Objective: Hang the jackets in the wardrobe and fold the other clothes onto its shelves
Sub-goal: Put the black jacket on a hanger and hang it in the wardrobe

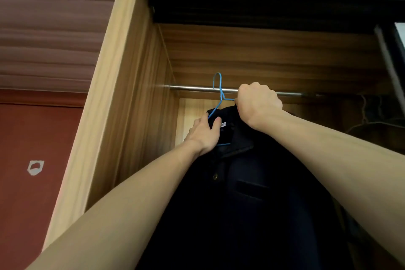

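Observation:
A dark navy jacket hangs on a blue wire hanger, held up inside the wooden wardrobe. The hanger's hook rises just in front of and above the metal rail; whether it rests on the rail I cannot tell. My left hand grips the jacket's collar and the hanger's left arm. My right hand is clenched round the hanger's right shoulder and the collar there, right in front of the rail.
The wardrobe's left side panel stands close to my left arm. A dark red wall lies to the left. Dark shapes, perhaps empty hangers, hang on the rail at the far right.

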